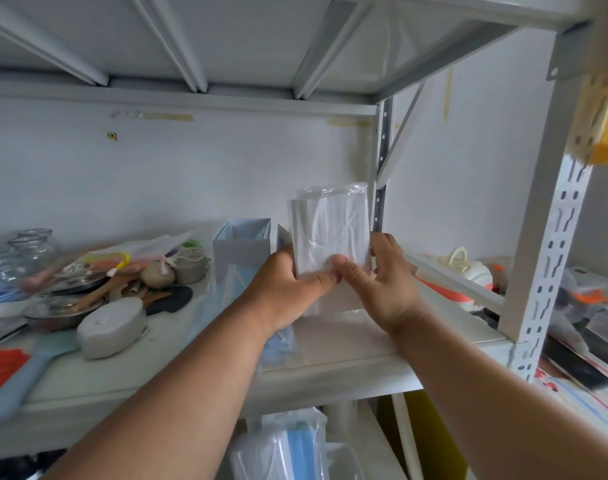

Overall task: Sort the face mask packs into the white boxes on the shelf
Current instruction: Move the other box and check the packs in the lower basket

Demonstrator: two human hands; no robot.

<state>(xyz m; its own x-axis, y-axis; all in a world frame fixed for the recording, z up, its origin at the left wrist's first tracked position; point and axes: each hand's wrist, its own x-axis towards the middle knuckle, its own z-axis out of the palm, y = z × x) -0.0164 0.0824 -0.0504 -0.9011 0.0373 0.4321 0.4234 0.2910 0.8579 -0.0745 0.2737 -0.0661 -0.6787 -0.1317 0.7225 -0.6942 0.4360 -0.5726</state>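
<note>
Both hands hold one clear-wrapped pack of white face masks (pixel 332 230) upright above the shelf board (pixel 330 355). My left hand (pixel 288 289) grips its lower left edge, thumb across the front. My right hand (pixel 382 282) pinches the lower right edge, thumb on the front. A white box (pixel 241 252) holding blue masks stands just left of the pack. A second white box (pixel 282 237) shows only as a sliver behind the pack. A pack of blue masks (pixel 281 344) lies on the shelf under my left wrist.
Kitchen clutter fills the shelf's left half: glass jars (pixel 32 249), a grey lidded pot (pixel 112 327), wooden utensils, a metal plate. The white shelf upright (pixel 552 244) stands at right. More bagged blue masks (pixel 295 445) sit on the shelf below.
</note>
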